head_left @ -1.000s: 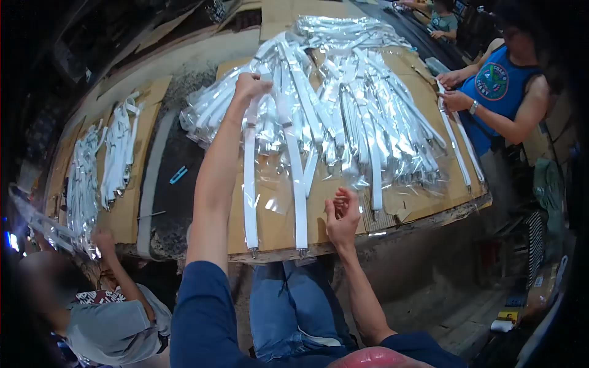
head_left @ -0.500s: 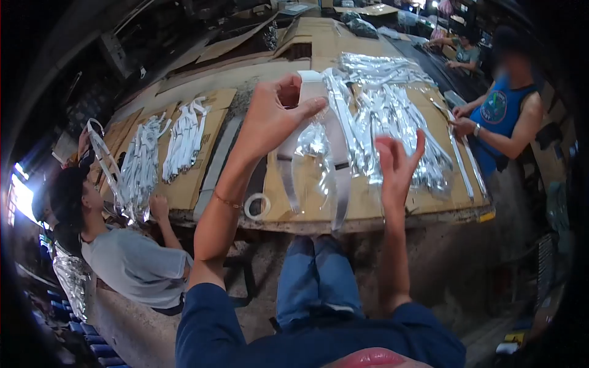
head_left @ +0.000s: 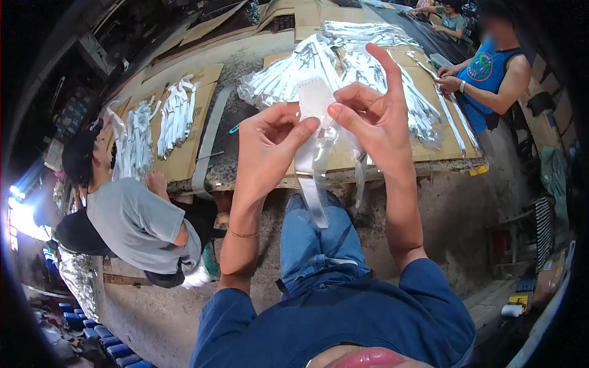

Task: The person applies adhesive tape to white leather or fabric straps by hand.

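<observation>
My left hand (head_left: pixel 267 150) pinches the left edge of a plastic-wrapped strap (head_left: pixel 312 161) between thumb and fingers. My right hand (head_left: pixel 383 126) grips the right side of its clear wrap, thumb pressed in and index finger stretched upward. A white, flat end piece (head_left: pixel 314 98) sticks up between my hands. Below them, pale grey strap ends hang over the table edge and in front of my jeans. Behind my hands, a fanned bundle of plastic-wrapped straps (head_left: pixel 294 67) lies on the table.
More wrapped straps (head_left: pixel 423 116) lie on cardboard (head_left: pixel 453 138) at right. Two strap bundles (head_left: pixel 177 119) lie at left, beside a seated person in a grey shirt (head_left: pixel 138 214). A person in a blue tank top (head_left: pixel 491 80) stands at the right edge; another is farther back.
My right hand has come in from the side and taken hold of the wrapped strap's right side. My left hand and the strap are lower. The tape roll no longer shows.
</observation>
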Motion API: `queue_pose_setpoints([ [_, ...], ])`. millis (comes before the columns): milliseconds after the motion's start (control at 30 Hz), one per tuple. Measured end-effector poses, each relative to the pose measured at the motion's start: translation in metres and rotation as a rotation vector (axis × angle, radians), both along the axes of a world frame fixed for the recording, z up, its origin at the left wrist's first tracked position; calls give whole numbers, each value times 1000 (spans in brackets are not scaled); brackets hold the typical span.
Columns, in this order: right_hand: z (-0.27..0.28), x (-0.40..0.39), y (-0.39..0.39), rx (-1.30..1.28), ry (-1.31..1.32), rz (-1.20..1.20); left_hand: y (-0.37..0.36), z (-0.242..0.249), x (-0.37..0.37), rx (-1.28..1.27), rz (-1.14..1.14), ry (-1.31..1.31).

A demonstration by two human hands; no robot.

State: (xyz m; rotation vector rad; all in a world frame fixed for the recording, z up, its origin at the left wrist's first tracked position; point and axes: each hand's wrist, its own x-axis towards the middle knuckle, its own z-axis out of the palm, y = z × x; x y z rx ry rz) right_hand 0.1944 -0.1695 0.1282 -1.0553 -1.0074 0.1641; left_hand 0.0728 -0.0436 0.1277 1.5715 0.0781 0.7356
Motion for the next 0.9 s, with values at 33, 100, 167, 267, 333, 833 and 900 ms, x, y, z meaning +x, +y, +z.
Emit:
queue_pose_setpoints([
  [33, 3, -3, -3, -15, 38, 12, -4, 0, -3, -5, 0, 12],
  [100, 3, -6, -5, -33, 83, 21, -5, -1, -6, 8, 22, 30],
  [167, 2, -7, -7, -66, 53, 30, -7, 0, -9, 24, 36, 46],
  [267, 1, -13, -8, -55, -37, 2, -10, 3, -11, 11, 27, 41],
  [333, 2, -17, -8, -65, -40, -9, -9, 2, -13, 68, 51, 96],
  [833, 3, -10, -20, -216, 15, 153, 12, 19, -25, 408, -228, 16],
  [900, 2, -10, -18, -225, 17, 146, 16, 19, -22, 460, -261, 108],
])
